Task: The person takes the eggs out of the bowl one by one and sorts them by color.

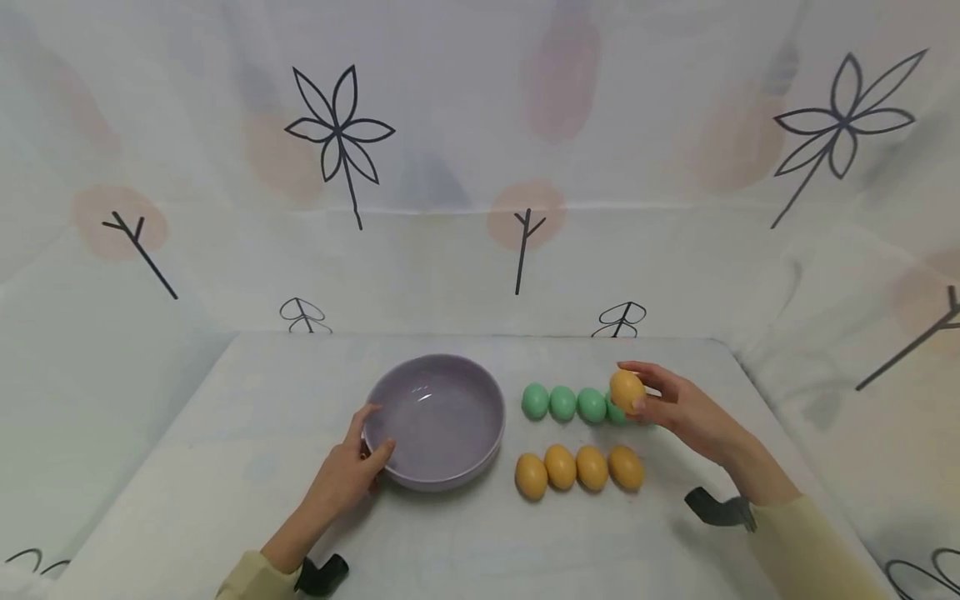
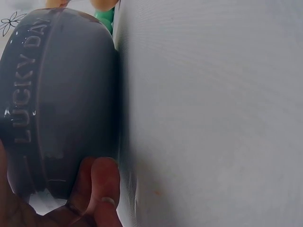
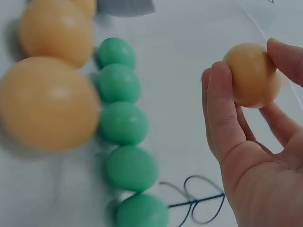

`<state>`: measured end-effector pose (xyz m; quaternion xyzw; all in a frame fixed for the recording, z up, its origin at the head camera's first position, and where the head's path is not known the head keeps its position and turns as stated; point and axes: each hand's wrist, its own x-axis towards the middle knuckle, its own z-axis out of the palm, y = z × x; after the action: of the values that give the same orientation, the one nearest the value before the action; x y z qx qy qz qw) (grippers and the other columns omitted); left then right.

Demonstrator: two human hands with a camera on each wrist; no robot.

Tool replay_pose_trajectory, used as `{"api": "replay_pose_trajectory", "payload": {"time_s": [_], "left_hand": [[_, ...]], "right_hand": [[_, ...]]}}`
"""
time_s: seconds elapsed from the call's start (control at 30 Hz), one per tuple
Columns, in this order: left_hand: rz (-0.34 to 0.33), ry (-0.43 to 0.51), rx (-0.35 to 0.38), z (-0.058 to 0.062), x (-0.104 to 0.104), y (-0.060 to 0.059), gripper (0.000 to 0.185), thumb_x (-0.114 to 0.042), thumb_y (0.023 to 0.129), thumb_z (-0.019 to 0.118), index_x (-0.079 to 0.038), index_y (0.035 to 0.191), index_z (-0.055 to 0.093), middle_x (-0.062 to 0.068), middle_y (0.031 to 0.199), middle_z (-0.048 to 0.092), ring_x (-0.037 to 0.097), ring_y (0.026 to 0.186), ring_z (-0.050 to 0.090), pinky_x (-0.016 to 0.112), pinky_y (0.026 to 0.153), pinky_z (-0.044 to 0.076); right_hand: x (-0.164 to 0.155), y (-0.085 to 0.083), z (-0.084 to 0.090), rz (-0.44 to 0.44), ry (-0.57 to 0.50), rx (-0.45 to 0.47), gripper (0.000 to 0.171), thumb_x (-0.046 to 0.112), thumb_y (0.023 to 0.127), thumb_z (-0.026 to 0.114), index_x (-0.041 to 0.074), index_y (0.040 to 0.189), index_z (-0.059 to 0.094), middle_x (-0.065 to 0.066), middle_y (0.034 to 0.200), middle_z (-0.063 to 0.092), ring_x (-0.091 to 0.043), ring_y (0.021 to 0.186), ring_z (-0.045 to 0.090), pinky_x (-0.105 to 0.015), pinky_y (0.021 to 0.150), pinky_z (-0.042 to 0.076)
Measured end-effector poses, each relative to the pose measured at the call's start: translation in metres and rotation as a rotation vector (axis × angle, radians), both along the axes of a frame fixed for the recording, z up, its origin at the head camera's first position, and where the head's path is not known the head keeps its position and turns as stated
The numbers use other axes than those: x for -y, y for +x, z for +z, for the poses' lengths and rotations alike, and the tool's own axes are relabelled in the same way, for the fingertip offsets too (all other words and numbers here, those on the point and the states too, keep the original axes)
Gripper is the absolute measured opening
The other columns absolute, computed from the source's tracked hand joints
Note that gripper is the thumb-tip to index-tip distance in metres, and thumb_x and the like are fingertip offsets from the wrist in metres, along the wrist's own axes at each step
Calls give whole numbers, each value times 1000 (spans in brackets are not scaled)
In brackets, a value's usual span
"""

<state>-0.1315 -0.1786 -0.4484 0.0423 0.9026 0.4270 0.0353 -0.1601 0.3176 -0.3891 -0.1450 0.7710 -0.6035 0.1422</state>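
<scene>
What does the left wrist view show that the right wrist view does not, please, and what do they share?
Only the left wrist view shows the bowl, its outer wall with raised lettering, gripped by the left hand. Only the right wrist view shows the right hand pinching an orange egg clear of the table, and five green eggs in a row. Both show the white tabletop and some green and orange eggs.

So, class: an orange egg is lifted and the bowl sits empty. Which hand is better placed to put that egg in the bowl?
The right hand: it already pinches the orange egg above the green eggs. The left hand grips the bowl rim, steadying it.
</scene>
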Motion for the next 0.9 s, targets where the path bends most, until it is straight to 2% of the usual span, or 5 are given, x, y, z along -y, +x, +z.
{"api": "replay_pose_trajectory", "payload": {"time_s": [0.27,0.47,0.6,0.77,0.9], "left_hand": [[2,16,10,0,-1,-1,61,-39,98,61,-26,149,31,4,68,57,16,53,54,30,53,41],[5,12,6,-1,-1,-1,60,-40,98,61,-27,149,32,3,66,56,16,52,54,30,53,41],[4,16,8,-1,-1,-1,60,-40,98,61,-28,149,32,3,66,56,16,52,54,30,52,41],[1,14,18,0,-1,-1,61,-40,98,61,-27,150,31,4,67,57,16,53,54,30,53,40],[3,14,17,0,-1,-1,60,-39,98,61,-28,149,31,4,67,57,16,53,53,30,53,40]], "right_hand": [[-27,32,-30,-66,64,15,66,6,93,68,0,149,36,10,137,47,-9,112,62,-28,88,51],[-37,43,-42,-103,215,-19,65,12,88,75,-2,144,44,-7,133,55,-5,106,58,-27,83,52],[-39,45,-48,-78,264,-15,67,13,85,78,-2,143,46,-18,134,55,-7,105,59,-27,82,52],[-39,45,-53,-49,279,-9,68,13,84,79,-5,141,47,-22,134,55,-11,105,61,-29,81,53],[-38,44,-55,-61,346,-32,67,17,82,81,-3,139,51,-17,127,60,-12,103,59,-27,81,52]]}}
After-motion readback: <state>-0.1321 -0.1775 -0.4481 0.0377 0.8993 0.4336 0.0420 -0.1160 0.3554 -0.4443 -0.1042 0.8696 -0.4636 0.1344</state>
